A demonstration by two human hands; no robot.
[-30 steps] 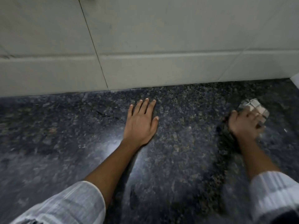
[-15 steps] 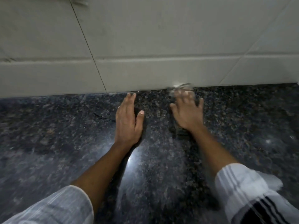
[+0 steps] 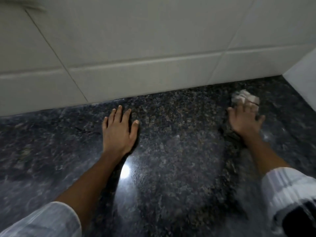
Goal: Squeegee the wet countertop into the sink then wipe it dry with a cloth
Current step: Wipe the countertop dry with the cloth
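The dark speckled granite countertop (image 3: 171, 168) fills the lower half of the head view and shines under a light. My left hand (image 3: 118, 132) lies flat on it, fingers spread, holding nothing. My right hand (image 3: 244, 120) presses a pale checked cloth (image 3: 245, 98) onto the counter near the back right corner; the cloth sticks out past my fingertips and both are blurred by motion. No squeegee and no sink are in view.
A white tiled wall (image 3: 136, 48) runs along the back of the counter. A second white wall (image 3: 302, 82) closes the right end, forming a corner just beyond the cloth.
My right hand has swept the cloth from the back wall near my left hand out to the right corner. The left hand has stayed flat in about the same spot.
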